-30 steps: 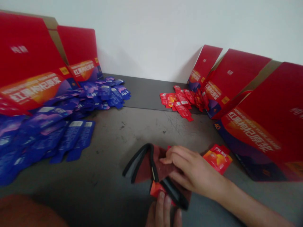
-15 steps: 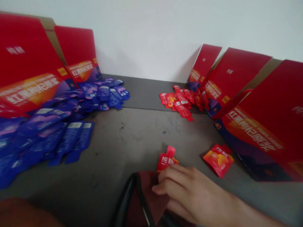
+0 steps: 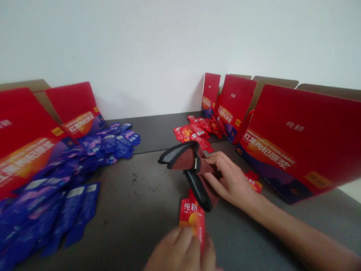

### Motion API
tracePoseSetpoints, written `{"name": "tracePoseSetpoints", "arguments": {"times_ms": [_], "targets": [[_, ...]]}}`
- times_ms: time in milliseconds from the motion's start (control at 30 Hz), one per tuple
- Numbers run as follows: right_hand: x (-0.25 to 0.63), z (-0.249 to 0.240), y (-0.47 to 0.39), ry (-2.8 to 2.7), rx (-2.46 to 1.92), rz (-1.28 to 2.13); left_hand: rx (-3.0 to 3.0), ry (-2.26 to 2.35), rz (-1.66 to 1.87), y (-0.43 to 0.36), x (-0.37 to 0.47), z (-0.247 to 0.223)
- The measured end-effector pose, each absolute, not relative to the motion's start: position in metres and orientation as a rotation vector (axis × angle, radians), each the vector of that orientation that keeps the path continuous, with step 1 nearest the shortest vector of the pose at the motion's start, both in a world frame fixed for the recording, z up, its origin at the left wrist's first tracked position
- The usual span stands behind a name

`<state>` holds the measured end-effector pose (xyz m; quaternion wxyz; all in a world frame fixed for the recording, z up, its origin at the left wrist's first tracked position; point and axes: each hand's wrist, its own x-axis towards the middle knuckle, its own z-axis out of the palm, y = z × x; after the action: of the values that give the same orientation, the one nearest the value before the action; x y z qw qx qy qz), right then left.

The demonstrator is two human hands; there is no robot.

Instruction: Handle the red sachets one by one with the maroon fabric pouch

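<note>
Fingers of the left hand [image 3: 182, 250] grasp a red pouch [image 3: 191, 214]; just beyond, those of the right hand [image 3: 229, 180] grasp a maroon, black-edged case [image 3: 184, 160] above the scuffed grey worktop [image 3: 132, 210], backed by a white wall [image 3: 146, 56].

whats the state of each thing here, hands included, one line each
Left hand, closed on a red packet
Red packet, gripped, near end hidden
Right hand, gripping a maroon item
Maroon item, bent, sides spread apart
Packet behind right wrist, partly hidden
Blue packets, loosely heaped
Far red packets, loosely heaped
Left boxes, standing
Right boxes, standing, brown flaps raised
</note>
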<state>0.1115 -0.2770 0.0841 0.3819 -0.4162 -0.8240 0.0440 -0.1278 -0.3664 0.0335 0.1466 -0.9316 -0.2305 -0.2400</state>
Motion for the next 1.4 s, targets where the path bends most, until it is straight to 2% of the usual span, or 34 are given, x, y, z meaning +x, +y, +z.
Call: {"name": "tracePoseSetpoints", "arguments": {"times_ms": [133,267,400,600,700,767,867,967,1033,1167,1333,1400], "targets": [[0.118,0.088,-0.276,-1.957,-1.028,0.072,-2.786,-1.053,-0.42,-0.32,-0.115,0.07],[0.122,0.091,-0.276,-1.909,-1.034,0.061,-2.923,-1.455,-0.216,-0.3,-0.111,0.061],[0.123,0.091,-0.278,-1.956,-1.02,0.091,-3.092,-1.61,-0.152,-0.297,-0.109,0.054],[0.124,0.09,-0.274,-1.98,-1.045,0.09,-3.462,-1.864,-0.808,-0.287,-0.107,0.071],[0.125,0.091,-0.272,-1.963,-1.07,0.079,-3.424,-2.022,-1.066,-0.284,-0.106,0.085],[0.127,0.092,-0.272,-1.946,-1.076,0.063,-3.364,-1.809,-1.304,-0.287,-0.107,0.092],[0.128,0.093,-0.273,-1.931,-1.072,0.05,-3.393,-1.122,-1.451,-0.296,-0.112,0.095],[0.129,0.093,-0.273,-1.933,-1.081,0.064,-3.349,-0.48,-1.215,-0.306,-0.116,0.091],[0.13,0.093,-0.272,-1.928,-1.094,0.071,-3.208,-0.232,-1.016,-0.313,-0.117,0.088],[0.131,0.092,-0.27,-1.922,-1.115,0.084,-3.114,-0.161,-0.883,-0.327,-0.112,0.08],[0.132,0.091,-0.27,-1.947,-1.091,0.09,-3.096,-0.27,-0.55,-0.344,-0.105,0.069],[0.131,0.09,-0.27,-1.96,-1.085,0.103,-3.052,-0.282,-0.557,-0.349,-0.104,0.066]]}}
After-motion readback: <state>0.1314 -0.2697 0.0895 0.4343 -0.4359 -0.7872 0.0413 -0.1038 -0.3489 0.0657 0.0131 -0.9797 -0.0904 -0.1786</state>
